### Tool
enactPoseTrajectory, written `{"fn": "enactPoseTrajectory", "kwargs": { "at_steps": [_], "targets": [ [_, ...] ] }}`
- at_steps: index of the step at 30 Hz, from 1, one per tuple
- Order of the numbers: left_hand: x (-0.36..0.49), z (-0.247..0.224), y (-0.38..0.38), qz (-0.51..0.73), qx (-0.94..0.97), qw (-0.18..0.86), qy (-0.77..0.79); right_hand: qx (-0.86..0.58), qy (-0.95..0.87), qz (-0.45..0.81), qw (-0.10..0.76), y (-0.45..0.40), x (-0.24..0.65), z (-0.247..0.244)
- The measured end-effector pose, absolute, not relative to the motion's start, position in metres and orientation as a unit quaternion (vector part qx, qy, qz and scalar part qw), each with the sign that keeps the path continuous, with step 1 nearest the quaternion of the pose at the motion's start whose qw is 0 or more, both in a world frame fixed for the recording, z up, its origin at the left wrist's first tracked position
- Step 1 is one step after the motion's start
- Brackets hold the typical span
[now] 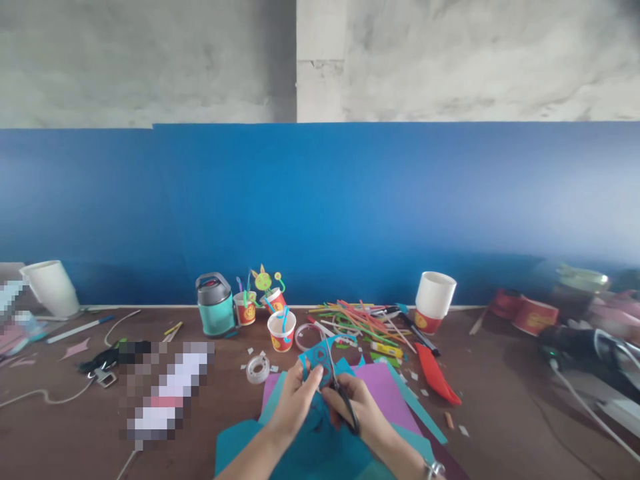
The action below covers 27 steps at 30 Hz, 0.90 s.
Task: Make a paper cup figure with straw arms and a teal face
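Between thumb and fingers, my left hand (297,400) pinches a piece of blue paper (317,356) with dark drawn lines on it. My right hand (357,403) grips a pair of scissors (347,404) with dark handles, their blades pointing away from me at the paper's right side. A thin blue strip (345,339) curls off to the right beyond the blades. Below both hands lie teal paper sheets (250,447) and a purple sheet (383,387). The exact spot where the blades meet the paper is partly hidden by my fingers.
A paper cup (281,332) with a blue strip, a tape roll (258,369) and a teal flask (215,307) stand ahead to the left. Colourful sticks (360,319), a glue stick (387,350), stacked cups (434,300) and a red object (436,373) lie ahead to the right.
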<state>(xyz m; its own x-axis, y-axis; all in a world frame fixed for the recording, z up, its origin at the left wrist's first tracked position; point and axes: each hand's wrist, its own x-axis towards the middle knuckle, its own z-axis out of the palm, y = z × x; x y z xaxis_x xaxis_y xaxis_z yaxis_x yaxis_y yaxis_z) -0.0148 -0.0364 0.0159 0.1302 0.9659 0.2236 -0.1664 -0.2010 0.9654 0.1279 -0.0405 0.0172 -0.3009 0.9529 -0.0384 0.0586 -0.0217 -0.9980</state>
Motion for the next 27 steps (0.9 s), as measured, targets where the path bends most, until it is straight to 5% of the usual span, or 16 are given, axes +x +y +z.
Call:
{"fn": "enactPoseTrajectory", "kwargs": {
  "at_steps": [9, 18, 23, 27],
  "targets": [
    [-0.016, 0.024, -0.038, 0.555, 0.545, 0.504, 0.375, -0.481, -0.556, 0.561, 0.38, -0.043, 0.132, 0.026],
    [-0.012, 0.017, -0.035, 0.515, 0.602, 0.459, 0.403, -0.441, -0.514, 0.556, 0.482, -0.035, 0.138, 0.021],
    [-0.009, 0.02, -0.036, 0.495, 0.567, 0.554, 0.357, -0.443, -0.472, 0.536, 0.542, -0.035, 0.142, 0.021],
    [-0.01, 0.026, -0.037, 0.547, 0.529, 0.523, 0.384, -0.422, -0.501, 0.55, 0.518, -0.036, 0.141, 0.025]
  ]
}}
